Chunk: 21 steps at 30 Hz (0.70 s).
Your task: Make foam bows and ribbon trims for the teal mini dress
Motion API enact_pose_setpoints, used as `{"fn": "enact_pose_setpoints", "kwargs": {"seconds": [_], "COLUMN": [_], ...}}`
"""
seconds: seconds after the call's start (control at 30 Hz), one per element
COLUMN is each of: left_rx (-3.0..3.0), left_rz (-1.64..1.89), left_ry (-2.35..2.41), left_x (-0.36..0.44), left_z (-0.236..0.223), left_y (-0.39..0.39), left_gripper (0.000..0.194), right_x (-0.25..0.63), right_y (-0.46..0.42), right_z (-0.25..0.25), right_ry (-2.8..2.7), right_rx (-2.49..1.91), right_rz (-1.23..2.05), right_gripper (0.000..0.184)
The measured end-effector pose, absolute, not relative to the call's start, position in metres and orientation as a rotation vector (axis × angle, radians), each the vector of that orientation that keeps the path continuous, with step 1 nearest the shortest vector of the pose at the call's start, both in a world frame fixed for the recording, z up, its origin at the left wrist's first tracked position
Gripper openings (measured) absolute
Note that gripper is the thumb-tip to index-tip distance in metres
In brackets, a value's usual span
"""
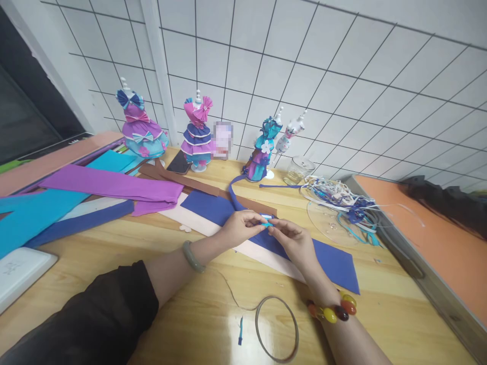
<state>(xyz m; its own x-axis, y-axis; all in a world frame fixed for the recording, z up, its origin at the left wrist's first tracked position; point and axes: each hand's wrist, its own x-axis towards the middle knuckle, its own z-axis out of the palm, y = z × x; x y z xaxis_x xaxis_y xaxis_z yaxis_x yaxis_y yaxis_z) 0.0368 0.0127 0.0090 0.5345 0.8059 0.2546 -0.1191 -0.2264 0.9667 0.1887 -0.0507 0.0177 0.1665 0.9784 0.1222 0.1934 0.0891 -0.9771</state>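
Left hand [241,225]: thumb and forefinger closely pinched on the piece's left side
Right hand [294,241]: similar pinch opposite, other fingers loosely curled
Light-blue piece [267,222]: between both pinches, above the blue strip's middle
Good handling: probably matched light pressure, fingertips near the edges, so folds stay even
Blue strip [335,266]: flat on the table [171,324]
Pale pink strip [258,256]: along its near side
Ring [256,324]: nearer than it
Dressed mannequins [197,134]: behind it

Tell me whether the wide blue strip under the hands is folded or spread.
Spread: the blue strip lies flat, both ends showing. Behind the left hand and right hand, I cannot tell.
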Motion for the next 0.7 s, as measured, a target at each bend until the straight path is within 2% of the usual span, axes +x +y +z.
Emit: {"fn": "enact_pose_setpoints", "kwargs": {"seconds": [0.37,0.7], "left_rx": [1.750,1.813], "left_rz": [0.992,1.033], "left_ry": [0.619,0.626], "left_x": [0.0352,0.0352], "left_z": [0.0077,0.0050], "left_y": [0.0147,0.0157], "left_gripper": [0.017,0.015], "right_x": [0.1924,0.1907], "right_y": [-0.0511,-0.0524], "right_z": [0.0192,0.0226], "right_ry": [-1.632,-1.687], "right_rx": [-1.390,-1.387], "right_rz": [0.452,0.421], "right_gripper": [0.015,0.014]}}
